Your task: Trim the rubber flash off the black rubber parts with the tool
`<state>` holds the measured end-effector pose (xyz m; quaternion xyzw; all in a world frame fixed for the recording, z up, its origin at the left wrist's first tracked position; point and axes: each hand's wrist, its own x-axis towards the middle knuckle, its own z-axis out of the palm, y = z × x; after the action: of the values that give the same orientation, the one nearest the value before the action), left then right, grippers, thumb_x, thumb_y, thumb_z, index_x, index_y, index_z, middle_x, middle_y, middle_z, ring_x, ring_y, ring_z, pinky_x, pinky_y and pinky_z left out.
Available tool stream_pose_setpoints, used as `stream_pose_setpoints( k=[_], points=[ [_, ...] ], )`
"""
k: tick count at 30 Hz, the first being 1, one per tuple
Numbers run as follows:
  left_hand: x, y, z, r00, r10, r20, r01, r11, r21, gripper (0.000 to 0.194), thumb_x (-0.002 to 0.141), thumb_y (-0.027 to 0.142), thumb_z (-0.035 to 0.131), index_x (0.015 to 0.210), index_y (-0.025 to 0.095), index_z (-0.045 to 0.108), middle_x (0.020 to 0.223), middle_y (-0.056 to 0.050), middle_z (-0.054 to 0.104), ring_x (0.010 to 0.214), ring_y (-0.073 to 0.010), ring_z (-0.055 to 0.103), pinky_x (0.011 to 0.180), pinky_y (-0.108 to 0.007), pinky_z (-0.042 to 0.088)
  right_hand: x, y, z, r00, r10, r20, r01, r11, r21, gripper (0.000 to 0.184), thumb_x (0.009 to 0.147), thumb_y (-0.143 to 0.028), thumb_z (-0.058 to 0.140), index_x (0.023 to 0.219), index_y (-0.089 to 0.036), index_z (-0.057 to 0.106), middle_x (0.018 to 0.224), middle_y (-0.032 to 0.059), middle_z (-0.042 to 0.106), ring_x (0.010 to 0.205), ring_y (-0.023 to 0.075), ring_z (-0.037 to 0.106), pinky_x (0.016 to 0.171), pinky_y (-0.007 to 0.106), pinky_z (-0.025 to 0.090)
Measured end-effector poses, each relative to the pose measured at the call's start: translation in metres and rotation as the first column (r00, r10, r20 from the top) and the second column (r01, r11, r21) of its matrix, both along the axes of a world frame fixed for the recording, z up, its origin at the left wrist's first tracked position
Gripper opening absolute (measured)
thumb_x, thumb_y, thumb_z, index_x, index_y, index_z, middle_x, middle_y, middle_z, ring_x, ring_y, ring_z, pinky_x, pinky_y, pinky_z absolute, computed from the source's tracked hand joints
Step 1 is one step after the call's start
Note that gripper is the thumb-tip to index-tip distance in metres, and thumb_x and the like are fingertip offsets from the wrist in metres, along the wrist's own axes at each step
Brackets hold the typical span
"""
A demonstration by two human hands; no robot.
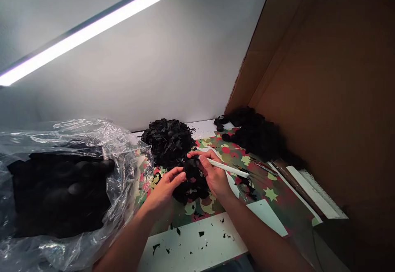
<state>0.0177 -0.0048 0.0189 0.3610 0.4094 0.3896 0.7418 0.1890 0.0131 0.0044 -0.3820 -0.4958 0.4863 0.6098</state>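
My left hand is closed, thumb against fingers, at the left edge of a thin black piece. The kind of material is not clear. Across the piece, my right hand grips a white stick-like tool, its back end pointing right and its tip hidden among the fingers. The right fingertips also touch the black piece. Just below both hands lie loose black pieces on a patterned red and green sheet. A tall heap of black scraps stands right behind the hands.
To the left, a clear plastic bag holds a black stack. Another black pile lies back right against a cardboard wall. Thin tools and white strips lie right. Scraps dot the white table edge. A tube lamp hangs above.
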Motion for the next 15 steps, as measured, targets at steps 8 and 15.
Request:
stream_pose_setpoints(
  k=[8,15],
  points=[
    [-0.003,0.003,-0.008,0.995,0.101,-0.022,-0.099,0.993,0.059,0.042,0.074,0.051,0.082,0.097,0.017,0.075,0.086,-0.004,0.074,0.065,-0.0130,0.063,0.061,-0.024,0.050,0.008,-0.002,0.012,0.998,0.067,0.008,-0.067,0.997,0.049,0.023,0.100,-0.043,0.054,0.086,-0.025,0.054,0.117,0.0057,0.074,0.107,0.0240,0.069,0.093,0.045,0.056],
    [-0.006,0.006,0.001,0.953,0.301,0.022,-0.302,0.951,0.071,0.053,0.065,0.035,0.086,0.114,0.019,0.075,0.096,-0.007,0.078,0.078,-0.0185,0.070,0.071,-0.027,0.055,0.017,-0.010,0.015,0.931,0.151,0.331,-0.194,0.976,0.100,0.016,0.101,-0.036,0.055,0.093,-0.024,0.062,0.121,0.0072,0.072,0.107,0.0234,0.069,0.093,0.043,0.055]
  ],
)
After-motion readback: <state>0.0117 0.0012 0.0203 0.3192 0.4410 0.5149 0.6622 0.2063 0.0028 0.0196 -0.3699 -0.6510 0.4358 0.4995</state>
